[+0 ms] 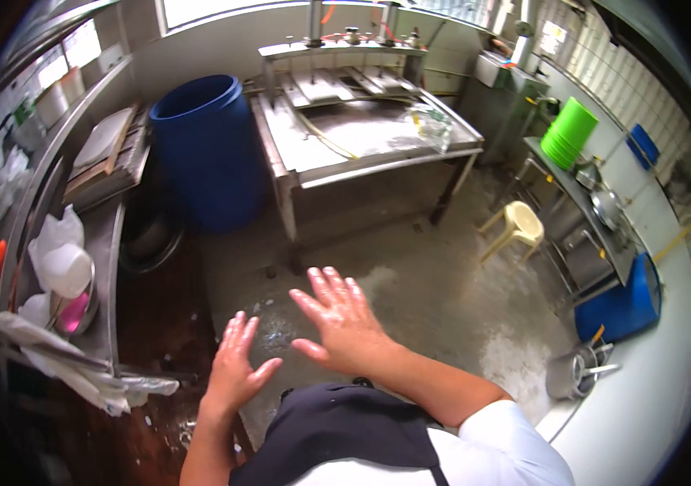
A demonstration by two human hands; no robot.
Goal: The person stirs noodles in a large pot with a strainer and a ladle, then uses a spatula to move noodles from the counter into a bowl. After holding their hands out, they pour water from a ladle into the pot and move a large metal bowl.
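Both hands are empty and spread: left hand [234, 366] and right hand [340, 320] hang open, palms down, skin glistening wet, over the damp grey concrete floor [434, 283], touching nothing. Judging by the wet floor, sure footing matters here. Ahead stands a dull steel press table [361, 138], beside it a smooth blue plastic drum [207, 154]; a cream plastic stool [515, 227] sits right, well apart

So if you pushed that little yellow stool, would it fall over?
The yellow stool looks like thin moulded plastic, so it is probably light and would likely slide on the wet-looking concrete floor. Its legs splay outward, so a low push probably would not tip it; a high one might.
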